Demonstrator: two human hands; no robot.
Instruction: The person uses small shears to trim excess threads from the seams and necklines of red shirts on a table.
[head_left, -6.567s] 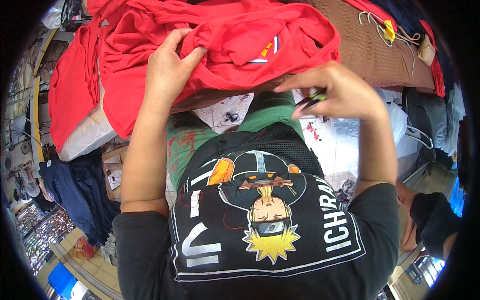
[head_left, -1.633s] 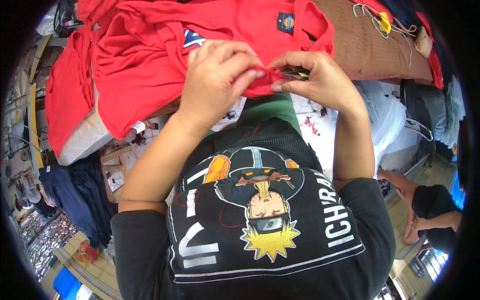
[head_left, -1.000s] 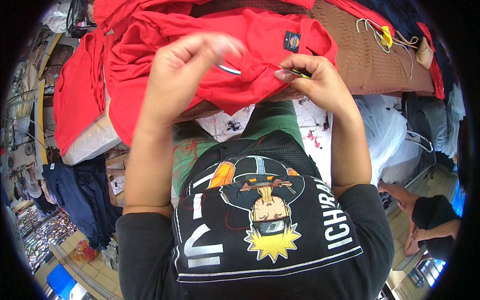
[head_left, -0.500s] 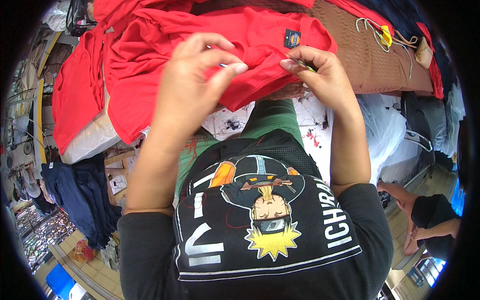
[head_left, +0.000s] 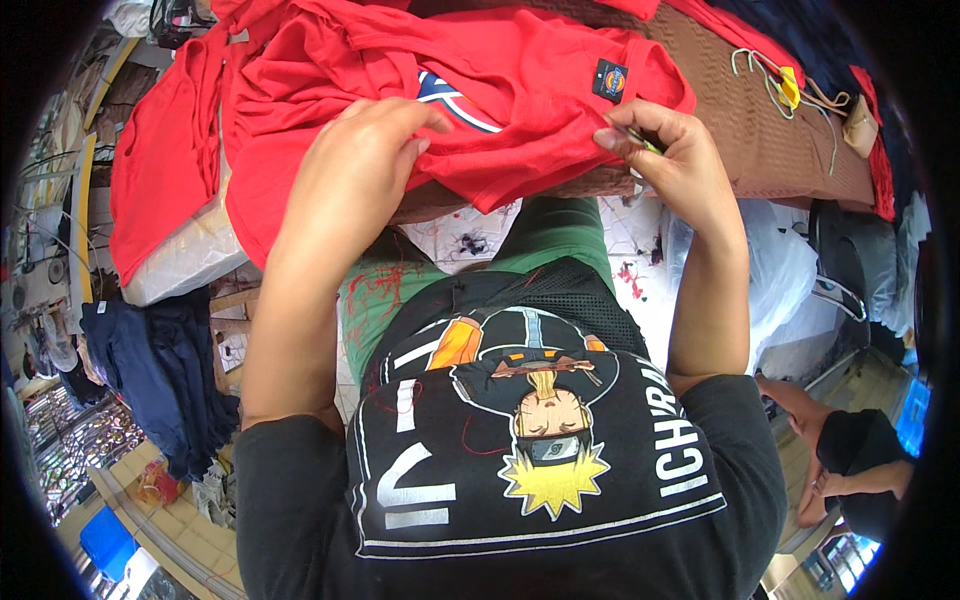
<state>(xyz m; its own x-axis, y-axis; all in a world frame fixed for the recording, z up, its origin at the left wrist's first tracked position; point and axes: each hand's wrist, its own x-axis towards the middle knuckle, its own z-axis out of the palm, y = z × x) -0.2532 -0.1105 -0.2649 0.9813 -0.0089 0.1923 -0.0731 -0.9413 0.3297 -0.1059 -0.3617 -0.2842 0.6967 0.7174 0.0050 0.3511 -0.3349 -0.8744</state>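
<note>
A red garment [head_left: 540,90] lies bunched on a brown table [head_left: 740,120] in front of me, with a small dark patch [head_left: 610,80] near its right corner and a striped emblem [head_left: 455,100] in the middle. My left hand [head_left: 365,165] grips the garment's front fold just left of the emblem. My right hand [head_left: 665,155] pinches a small thin tool with a green tip [head_left: 640,140] at the garment's right edge, below the patch. Only the tool's tip shows.
More red cloth [head_left: 160,160] hangs off the table's left side over a white bundle [head_left: 185,260]. Cords and a yellow tag [head_left: 785,85] lie at the table's far right. Dark blue clothes [head_left: 150,370] hang lower left. Another person's hands [head_left: 830,450] are at lower right.
The garment has been shifted and turned; the patch moved to the right corner. My hands met at the fold, then parted; the left now grips the fold, the right keeps the tool.
</note>
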